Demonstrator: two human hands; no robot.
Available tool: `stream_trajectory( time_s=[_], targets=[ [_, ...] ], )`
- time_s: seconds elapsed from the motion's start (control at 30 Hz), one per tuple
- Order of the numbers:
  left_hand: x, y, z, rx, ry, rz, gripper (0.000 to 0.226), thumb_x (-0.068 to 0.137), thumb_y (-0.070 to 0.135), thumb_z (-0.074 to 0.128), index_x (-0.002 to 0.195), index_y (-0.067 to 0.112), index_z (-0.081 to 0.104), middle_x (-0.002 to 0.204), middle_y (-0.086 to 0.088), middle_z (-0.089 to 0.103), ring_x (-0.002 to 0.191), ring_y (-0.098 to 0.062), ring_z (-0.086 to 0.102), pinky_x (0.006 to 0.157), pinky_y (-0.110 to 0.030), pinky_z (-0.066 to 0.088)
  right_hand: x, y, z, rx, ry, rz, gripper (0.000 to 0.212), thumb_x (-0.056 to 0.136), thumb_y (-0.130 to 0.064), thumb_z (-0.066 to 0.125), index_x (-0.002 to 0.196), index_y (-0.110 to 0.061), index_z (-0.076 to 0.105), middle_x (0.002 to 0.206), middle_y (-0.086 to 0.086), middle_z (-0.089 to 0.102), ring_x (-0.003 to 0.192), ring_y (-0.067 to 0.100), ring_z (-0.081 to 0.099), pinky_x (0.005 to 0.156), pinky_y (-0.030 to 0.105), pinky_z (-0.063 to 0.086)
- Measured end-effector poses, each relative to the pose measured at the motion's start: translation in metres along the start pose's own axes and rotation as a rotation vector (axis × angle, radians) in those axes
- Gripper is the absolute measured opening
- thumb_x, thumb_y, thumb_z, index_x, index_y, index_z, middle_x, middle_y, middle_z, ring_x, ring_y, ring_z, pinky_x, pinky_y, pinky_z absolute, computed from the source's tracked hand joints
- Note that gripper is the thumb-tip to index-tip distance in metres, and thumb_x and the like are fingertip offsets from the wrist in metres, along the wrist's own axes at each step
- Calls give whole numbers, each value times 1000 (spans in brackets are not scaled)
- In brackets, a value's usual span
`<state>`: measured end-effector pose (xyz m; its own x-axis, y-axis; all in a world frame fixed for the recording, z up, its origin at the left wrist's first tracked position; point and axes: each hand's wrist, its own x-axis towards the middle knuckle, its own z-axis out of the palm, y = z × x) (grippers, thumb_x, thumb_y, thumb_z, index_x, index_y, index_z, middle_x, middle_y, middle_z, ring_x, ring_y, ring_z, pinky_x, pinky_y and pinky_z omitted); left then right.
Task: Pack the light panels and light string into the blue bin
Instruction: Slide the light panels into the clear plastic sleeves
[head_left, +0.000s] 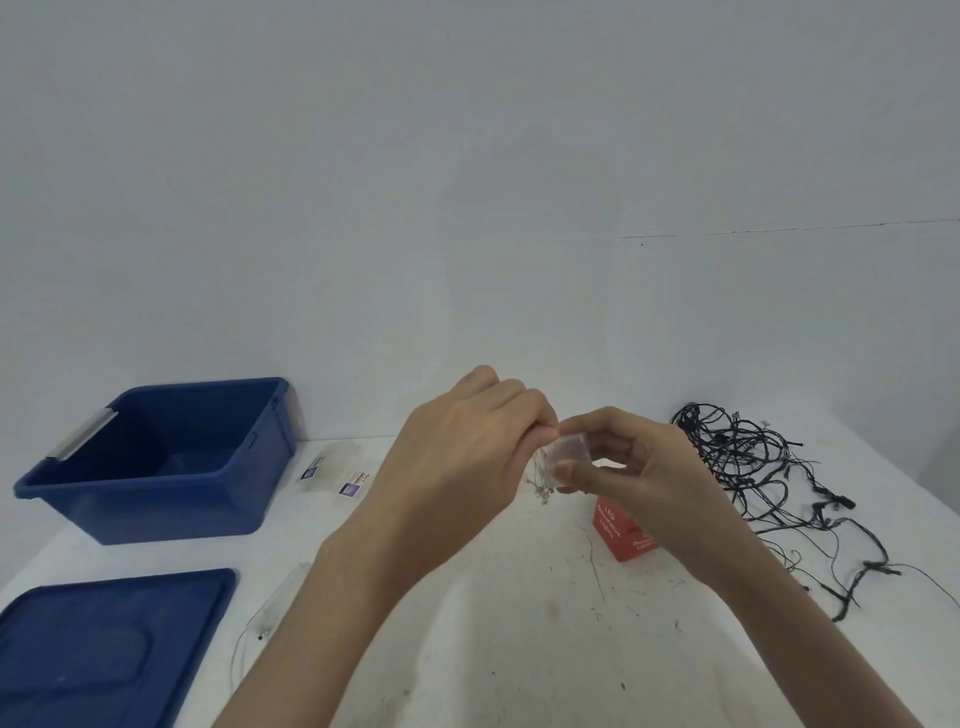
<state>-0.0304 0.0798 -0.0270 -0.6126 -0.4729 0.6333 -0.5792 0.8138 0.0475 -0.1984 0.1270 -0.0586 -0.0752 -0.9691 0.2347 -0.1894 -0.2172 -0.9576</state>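
bin: blue bin (156, 462) at left rear of the white table (493, 649), open, looks empty as far as the inside shows; nothing packed yet by my read
lid: blue lid (109, 649) off, flat on table in front of bin
in hand: small clear piece (571, 451) with thin pale wire strands (540, 480) hanging below it, likely a fairy-light string and its case; held up over table centre, well apart from bin
left hand: left hand (467, 457) fingers curled, pinched shut at top of the strands
right hand: right hand (639, 473) thumb and fingers closed on the clear piece, other fingers loose
orientation: strands hang roughly vertical, long axis up-down; clear piece too small and blurred to tell its facing
black string: black light string (769, 493) tangled loose at right, no single axis, sprawls from rear toward front right edge
other lights: clear packet with wire (275, 603) beside lid, long axis near-far; two small packets (337, 478) just right of bin
box: red box (623, 530) under right hand, printed LED lights
left to do: everything, judged from empty bin; wind or bundle strings, load all, maybe lid on
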Motion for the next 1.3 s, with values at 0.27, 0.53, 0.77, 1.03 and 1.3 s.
stream_trajectory(
  time_s=[0.27,0.53,0.77,1.03,1.3],
  targets=[
    [2,-2,5,-28,-44,-111,25,91,37,37,80,28,58,72,16,56,73,2,31,53,-7,26,-3,-4,-6,60,-45,41,23,75,0,72,96,-11,69,84,11,72,76,23,70,72,23,54],
    [2,-3,6,-177,-92,-207,17,93,34,48,84,29,62,77,14,59,80,-4,43,66,-20,38,-7,-11,-7,73,-93,19,23,74,-1,73,94,-10,69,84,12,72,73,25,70,65,16,50],
    [7,-13,-4,-581,-258,-407,9,84,27,66,78,26,72,76,14,67,68,2,51,63,-8,35,-8,-13,-13,185,-168,65,23,67,-8,73,90,-12,71,86,15,72,76,26,69,67,20,51],
    [-3,-16,15,-1361,-258,-752,21,71,3,60,71,16,76,75,2,71,66,-10,62,63,-21,48,1,-3,-7,669,-196,222,25,66,0,72,91,-3,71,84,14,69,72,21,66,61,26,54],
    [-24,15,39,-1483,112,-960,26,91,2,51,72,5,69,60,1,53,53,-6,47,52,-13,43,2,14,16,993,-35,314,60,55,-12,81,108,9,64,105,17,68,85,20,69,67,22,55]
  ],
)
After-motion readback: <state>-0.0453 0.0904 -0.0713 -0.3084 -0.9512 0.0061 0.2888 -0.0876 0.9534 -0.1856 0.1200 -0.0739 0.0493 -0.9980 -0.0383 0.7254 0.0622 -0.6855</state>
